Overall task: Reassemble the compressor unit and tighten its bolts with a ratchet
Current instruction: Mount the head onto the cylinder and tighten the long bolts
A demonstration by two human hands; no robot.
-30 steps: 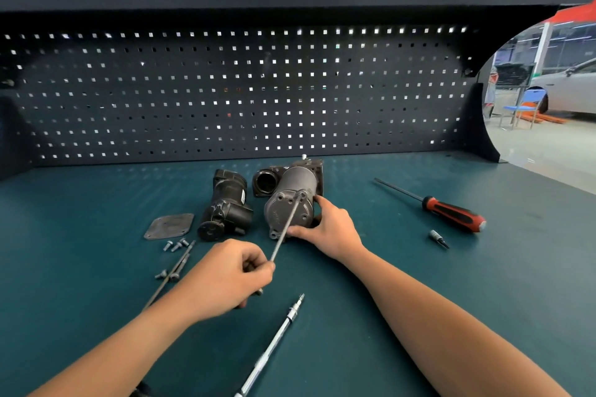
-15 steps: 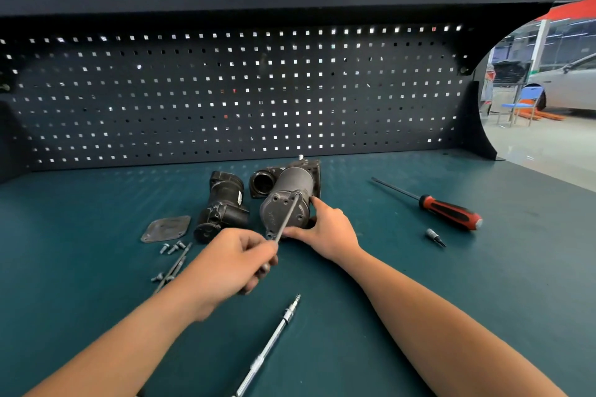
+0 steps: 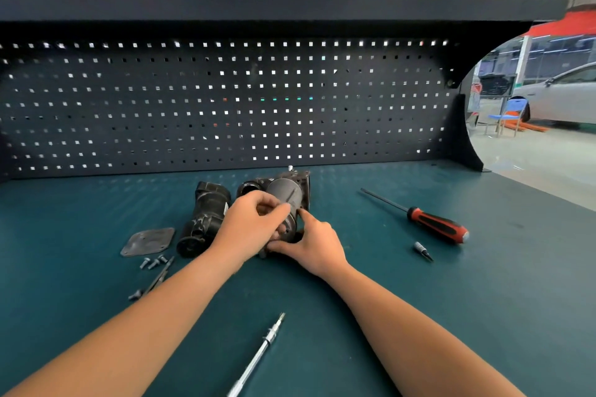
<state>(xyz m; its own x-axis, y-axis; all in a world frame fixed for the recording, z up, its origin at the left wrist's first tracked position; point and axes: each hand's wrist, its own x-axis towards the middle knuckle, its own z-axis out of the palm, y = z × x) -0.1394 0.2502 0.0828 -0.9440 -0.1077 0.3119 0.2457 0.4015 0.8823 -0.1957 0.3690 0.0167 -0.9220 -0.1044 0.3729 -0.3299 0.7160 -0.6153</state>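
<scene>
While the grey cylindrical metal compressor unit point(image 3: 285, 192) lay mid-table on the teal table point(image 3: 483, 300), we logged its long axis as running away from us toward the pegboard, near end face toward both hands.

Left hand point(image 3: 251, 226): grip pinching a thin steel long bolt point(image 3: 292, 196), slanted across that end face.

Right hand point(image 3: 317, 243): thumb curled under the unit's near end, forefinger laid on it.

Long chrome bar tool point(image 3: 258, 354), possibly the ratchet: loose between our forearms, well apart from the unit.

We judged the bolt needed lining up with that axis.
</scene>
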